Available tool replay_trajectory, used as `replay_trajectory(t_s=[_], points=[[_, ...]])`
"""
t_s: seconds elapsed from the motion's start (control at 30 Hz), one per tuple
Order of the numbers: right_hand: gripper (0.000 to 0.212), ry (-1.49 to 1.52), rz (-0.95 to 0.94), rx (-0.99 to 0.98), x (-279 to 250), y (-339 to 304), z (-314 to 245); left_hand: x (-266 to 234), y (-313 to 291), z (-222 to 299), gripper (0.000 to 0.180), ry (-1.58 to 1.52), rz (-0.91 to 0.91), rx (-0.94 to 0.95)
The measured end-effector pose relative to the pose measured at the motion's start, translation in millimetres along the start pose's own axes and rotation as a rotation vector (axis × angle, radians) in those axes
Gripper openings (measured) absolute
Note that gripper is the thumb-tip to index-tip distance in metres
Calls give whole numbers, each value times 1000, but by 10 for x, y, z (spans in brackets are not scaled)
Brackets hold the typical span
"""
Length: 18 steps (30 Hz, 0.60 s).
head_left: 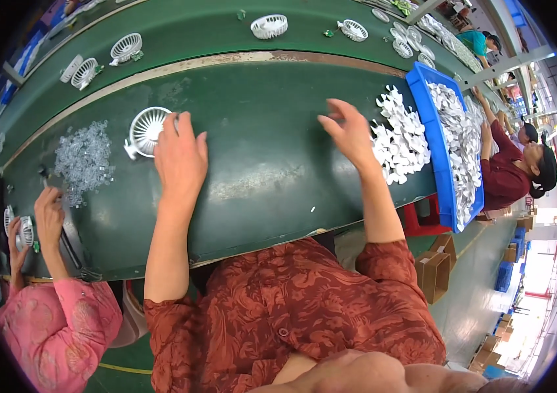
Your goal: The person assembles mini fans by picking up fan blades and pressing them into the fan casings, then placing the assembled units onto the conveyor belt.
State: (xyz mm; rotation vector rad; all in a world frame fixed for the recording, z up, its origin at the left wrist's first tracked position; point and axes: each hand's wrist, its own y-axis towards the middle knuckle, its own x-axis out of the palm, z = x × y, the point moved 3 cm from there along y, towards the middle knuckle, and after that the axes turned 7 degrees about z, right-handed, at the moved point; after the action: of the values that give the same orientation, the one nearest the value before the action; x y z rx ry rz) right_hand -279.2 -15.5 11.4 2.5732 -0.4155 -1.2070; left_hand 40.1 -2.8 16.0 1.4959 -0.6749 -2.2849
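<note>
A round white slatted fan cage [145, 133] with a small side tab lies on the green work surface at my left. Over its right rim sits my left hand [181, 157], its fingers stretched forward and the thumb standing apart; whether the fingertips press on the rim is hard to see. My right hand [349, 131] hovers just left of a heap of small white curved plastic parts [402, 134]. Its thumb and forefinger are spread, with nothing visible between them. Beyond the cage, to the left, lies a pile of small clear plastic pieces [83, 157].
A blue tray [445, 190] full of similar white parts stands at the right. Along the far green belt lie more white fan cages [269, 27]. At the left a pink-sleeved co-worker's hand [49, 213] holds a dark tool. Another person [514, 170] sits beyond the tray.
</note>
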Motion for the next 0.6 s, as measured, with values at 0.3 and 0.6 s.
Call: replay_trajectory(t_s=[0.3, 0.6], points=[[37, -624, 31, 142, -642, -127, 667, -50, 11, 96, 33, -91, 59, 115], [16, -129, 169, -52, -115, 93, 44, 113, -89, 69, 19, -222, -393, -42]])
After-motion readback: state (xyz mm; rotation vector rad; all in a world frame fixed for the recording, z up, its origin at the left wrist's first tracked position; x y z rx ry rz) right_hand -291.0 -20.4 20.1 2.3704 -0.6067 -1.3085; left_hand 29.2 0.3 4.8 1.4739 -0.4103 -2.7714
